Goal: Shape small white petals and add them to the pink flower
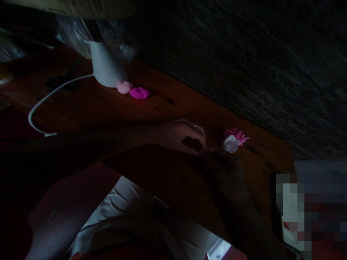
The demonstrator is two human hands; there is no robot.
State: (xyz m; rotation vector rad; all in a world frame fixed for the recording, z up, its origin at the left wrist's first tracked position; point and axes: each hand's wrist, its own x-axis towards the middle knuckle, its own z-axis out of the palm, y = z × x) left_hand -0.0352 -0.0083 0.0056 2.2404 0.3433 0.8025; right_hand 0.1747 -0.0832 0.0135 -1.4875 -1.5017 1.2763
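The scene is very dark. My left hand (181, 137), with a ring on one finger, rests on the wooden table (162, 104) with its fingers curled into a pinch on something small that I cannot make out. My right hand (217, 159) lies in deep shadow just right of it, fingertips meeting the left hand's; its fingers do not show clearly. Right beside both hands sits a small pink and white flower-like piece (233, 141) on the table.
A white lamp base (105, 68) stands at the back with its white cable (40, 104) looping left. A pale pink lump (124, 86) and a magenta lump (139, 93) lie beside it. Dark scissors (65, 77) lie further left. A dark rough wall (244, 54) borders the table.
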